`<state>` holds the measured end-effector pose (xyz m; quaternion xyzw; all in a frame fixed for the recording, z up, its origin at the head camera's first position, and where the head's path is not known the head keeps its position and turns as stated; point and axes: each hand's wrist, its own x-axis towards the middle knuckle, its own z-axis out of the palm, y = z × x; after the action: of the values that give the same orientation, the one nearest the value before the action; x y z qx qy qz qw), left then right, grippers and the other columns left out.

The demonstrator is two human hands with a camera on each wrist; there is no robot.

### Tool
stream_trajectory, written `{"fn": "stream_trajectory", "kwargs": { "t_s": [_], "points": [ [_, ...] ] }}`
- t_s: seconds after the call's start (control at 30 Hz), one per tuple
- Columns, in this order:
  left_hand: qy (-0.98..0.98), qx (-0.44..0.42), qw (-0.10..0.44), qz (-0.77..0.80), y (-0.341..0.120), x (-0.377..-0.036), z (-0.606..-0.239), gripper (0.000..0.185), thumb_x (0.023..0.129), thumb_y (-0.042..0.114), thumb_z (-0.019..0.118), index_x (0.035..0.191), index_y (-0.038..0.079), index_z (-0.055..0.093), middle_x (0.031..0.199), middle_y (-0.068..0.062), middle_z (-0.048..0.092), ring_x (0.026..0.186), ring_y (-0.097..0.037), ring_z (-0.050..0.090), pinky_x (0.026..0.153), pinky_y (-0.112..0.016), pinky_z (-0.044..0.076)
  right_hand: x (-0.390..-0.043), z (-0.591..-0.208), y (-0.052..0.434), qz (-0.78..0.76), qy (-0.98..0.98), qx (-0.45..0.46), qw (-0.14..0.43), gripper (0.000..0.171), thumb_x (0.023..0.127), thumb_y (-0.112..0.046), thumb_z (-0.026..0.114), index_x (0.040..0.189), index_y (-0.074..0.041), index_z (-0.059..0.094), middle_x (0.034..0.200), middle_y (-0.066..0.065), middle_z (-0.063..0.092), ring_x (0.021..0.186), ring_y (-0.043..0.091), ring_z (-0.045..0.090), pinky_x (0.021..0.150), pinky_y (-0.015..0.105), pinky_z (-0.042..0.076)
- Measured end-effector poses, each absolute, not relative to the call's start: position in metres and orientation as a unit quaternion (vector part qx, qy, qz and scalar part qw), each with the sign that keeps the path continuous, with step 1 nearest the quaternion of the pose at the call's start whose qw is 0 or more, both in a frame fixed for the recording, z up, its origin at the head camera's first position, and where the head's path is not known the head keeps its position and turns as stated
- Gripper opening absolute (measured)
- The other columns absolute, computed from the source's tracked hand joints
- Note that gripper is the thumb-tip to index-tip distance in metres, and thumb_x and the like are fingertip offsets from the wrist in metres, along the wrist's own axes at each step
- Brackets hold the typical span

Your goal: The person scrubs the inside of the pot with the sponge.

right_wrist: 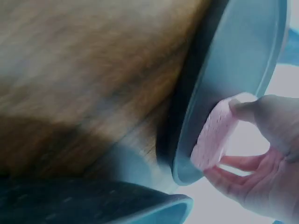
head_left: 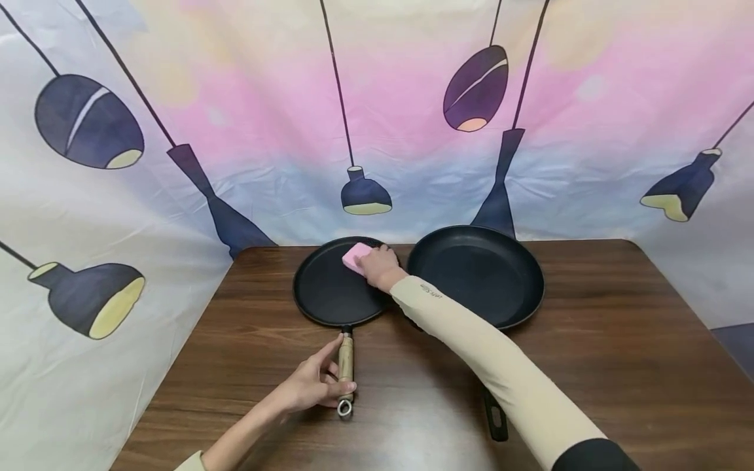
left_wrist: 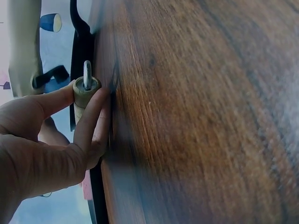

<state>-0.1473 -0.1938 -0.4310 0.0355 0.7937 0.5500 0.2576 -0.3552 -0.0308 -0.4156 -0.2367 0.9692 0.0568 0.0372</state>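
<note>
A flat black griddle pan (head_left: 330, 291) lies on the wooden table, its wooden handle (head_left: 345, 360) pointing toward me. My left hand (head_left: 312, 383) grips that handle between thumb and fingers; the left wrist view shows the metal hanging ring (left_wrist: 87, 74) at its end. Between the fingers and thumb of my right hand (head_left: 379, 265) is a pink sponge (head_left: 355, 256), held against the pan's surface near its upper right. In the right wrist view the sponge (right_wrist: 217, 135) touches the pan (right_wrist: 243, 51) close to the rim.
A deeper black frying pan (head_left: 477, 275) stands to the right, its black handle (head_left: 496, 418) partly hidden under my right sleeve (head_left: 489, 353). The brown table (head_left: 636, 353) ends at a cloth backdrop (head_left: 259, 118) printed with lamps.
</note>
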Motion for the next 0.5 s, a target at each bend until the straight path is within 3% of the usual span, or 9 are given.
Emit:
{"fn": "stream_trajectory", "kwargs": {
  "t_s": [0.1,0.27,0.5],
  "points": [
    [0.798,0.03,0.252,0.546,-0.198,-0.148,-0.429,0.104,0.088,0.009,0.081,0.164,0.007,0.011,0.099,-0.009,0.051,0.079,-0.013,0.063,0.072,-0.036,0.065,-0.339,-0.412,-0.038,0.076,0.944,-0.318,0.037,0.048,0.105,-0.029,0.057,0.152,-0.036,0.048,0.139,0.012,0.063,0.122,0.032,0.057,0.105,0.042,0.053],
    [0.802,0.041,0.245,0.544,-0.204,-0.151,-0.424,0.102,0.089,0.006,0.079,0.164,0.003,0.01,0.096,-0.009,0.051,0.077,-0.011,0.064,0.071,-0.036,0.066,-0.309,-0.406,-0.048,0.097,0.892,-0.442,0.022,0.047,0.104,-0.03,0.06,0.15,-0.039,0.05,0.131,0.008,0.066,0.119,0.027,0.061,0.103,0.036,0.055],
    [0.8,0.045,0.244,0.547,-0.201,-0.15,-0.423,0.102,0.089,0.004,0.078,0.163,0.002,0.008,0.097,-0.01,0.055,0.077,-0.012,0.066,0.072,-0.039,0.066,-0.316,-0.404,-0.044,0.045,0.892,-0.448,0.041,0.05,0.101,-0.031,0.066,0.149,-0.039,0.051,0.133,0.006,0.065,0.118,0.024,0.059,0.104,0.034,0.054]
  ]
}}
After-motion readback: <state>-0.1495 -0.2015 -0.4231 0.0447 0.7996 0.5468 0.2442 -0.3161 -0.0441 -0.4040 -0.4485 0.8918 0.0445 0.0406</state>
